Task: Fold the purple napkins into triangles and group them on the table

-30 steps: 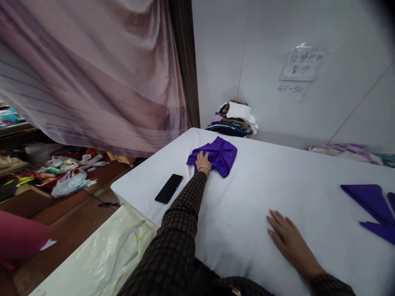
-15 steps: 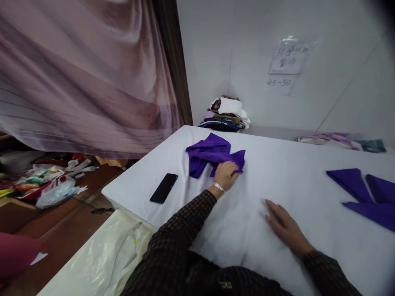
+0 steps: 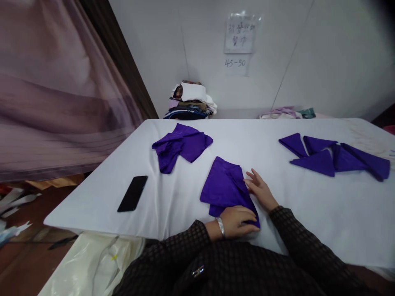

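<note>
A purple cloth napkin (image 3: 224, 185) lies rumpled on the white table (image 3: 191, 201) just in front of me. My left hand (image 3: 239, 220) grips its near corner, fingers closed over the fabric. My right hand (image 3: 259, 190) rests at the napkin's right edge with its fingers spread, touching the cloth. A small heap of more purple napkins (image 3: 180, 144) sits farther back on the left. Several napkins folded into triangles (image 3: 333, 157) lie at the right.
A black phone (image 3: 133, 199) lies near the table's left front edge. Folded clothes (image 3: 191, 100) are piled against the back wall under a paper sign (image 3: 240, 36). A pinkish curtain (image 3: 58, 90) hangs at the left. A cream plastic sheet (image 3: 92, 263) lies below the table.
My left hand has pulled one napkin from the far heap toward me. My right hand moved from flat on the table to the napkin's edge. The view swung right.
</note>
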The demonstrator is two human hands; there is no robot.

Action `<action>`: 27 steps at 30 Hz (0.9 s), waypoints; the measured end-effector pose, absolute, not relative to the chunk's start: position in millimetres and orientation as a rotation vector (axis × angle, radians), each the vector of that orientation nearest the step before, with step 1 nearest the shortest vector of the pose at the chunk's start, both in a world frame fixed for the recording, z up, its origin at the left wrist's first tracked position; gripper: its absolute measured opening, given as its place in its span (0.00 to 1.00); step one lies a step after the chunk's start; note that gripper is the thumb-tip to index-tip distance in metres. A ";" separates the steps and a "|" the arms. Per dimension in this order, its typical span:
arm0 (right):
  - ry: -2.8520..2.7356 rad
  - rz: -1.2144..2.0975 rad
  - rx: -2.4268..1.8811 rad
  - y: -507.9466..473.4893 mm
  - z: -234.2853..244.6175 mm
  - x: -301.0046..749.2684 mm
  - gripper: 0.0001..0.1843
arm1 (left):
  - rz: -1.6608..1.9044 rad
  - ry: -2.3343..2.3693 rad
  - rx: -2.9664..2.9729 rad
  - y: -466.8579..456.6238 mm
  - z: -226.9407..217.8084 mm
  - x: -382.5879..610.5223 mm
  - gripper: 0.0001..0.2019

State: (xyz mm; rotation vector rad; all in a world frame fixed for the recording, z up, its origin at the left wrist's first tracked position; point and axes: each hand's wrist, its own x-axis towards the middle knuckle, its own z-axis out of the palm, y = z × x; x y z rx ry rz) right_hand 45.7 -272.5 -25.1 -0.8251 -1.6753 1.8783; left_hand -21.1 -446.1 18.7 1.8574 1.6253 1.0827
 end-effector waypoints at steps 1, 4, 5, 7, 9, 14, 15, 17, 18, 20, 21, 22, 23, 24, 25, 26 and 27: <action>-1.718 1.821 -0.827 -272.9 -25.7 44.7 0.44 | 1.109 1.639 1.808 -446.9 24.0 -25.3 0.12; -1.931 1.575 -0.823 -273.9 -27.7 41.6 0.45 | 1.246 1.902 1.639 -447.9 33.4 -49.4 0.12; -2.021 1.491 -0.798 -273.8 -28.6 40.6 0.44 | 1.280 2.051 1.580 -448.3 32.9 -60.9 0.12; -2.155 1.377 -0.715 -272.9 -31.0 39.2 0.38 | 1.240 2.385 1.452 -450.5 26.3 -85.8 0.12; -2.167 1.376 -0.662 -270.7 -34.3 38.4 0.31 | 1.057 2.625 1.325 -454.3 14.6 -107.4 0.17; -1.781 1.777 -0.780 -262.7 -36.4 40.5 0.18 | 0.755 2.684 1.182 -463.1 -10.7 -124.7 0.24; -1.681 1.854 -0.779 -260.6 -34.7 41.9 0.16 | 0.772 2.665 1.156 -463.5 -13.2 -123.7 0.23; -1.470 1.947 -0.758 -255.0 -29.8 46.1 0.15 | 0.868 2.611 1.076 -463.2 -16.3 -121.5 0.19; -1.363 1.971 -0.752 -251.3 -27.2 49.0 0.15 | 0.942 2.577 1.032 -462.6 -17.3 -120.9 0.17; -1.193 1.994 -0.758 -242.6 -23.3 56.0 0.14 | 1.120 2.510 0.949 -461.3 -19.5 -121.3 0.14; -1.138 2.003 -0.766 -238.2 -22.2 59.9 0.14 | 1.207 2.477 0.914 -460.7 -20.6 -122.0 0.13; -1.106 2.014 -0.772 -234.2 -21.9 63.8 0.14 | 1.280 2.445 0.886 -460.4 -21.7 -122.7 0.12; -1.094 2.031 -0.771 -231.0 -22.2 67.5 0.13 | 1.329 2.416 0.867 -460.2 -22.7 -123.4 0.11; -1.093 2.049 -0.768 -228.7 -22.9 70.8 0.13 | 1.353 2.393 0.854 -460.2 -23.4 -124.0 0.10; -1.093 2.060 -0.765 -227.5 -23.8 73.5 0.13 | 1.357 2.377 0.848 -460.5 -23.9 -124.4 0.09; -1.096 2.065 -0.765 -227.2 -24.7 75.6 0.13 | 1.350 2.369 0.846 -460.9 -24.0 -124.7 0.09; -1.100 2.062 -0.767 -227.7 -25.2 77.0 0.13 | 1.340 2.366 0.848 -461.5 -23.6 -124.9 0.09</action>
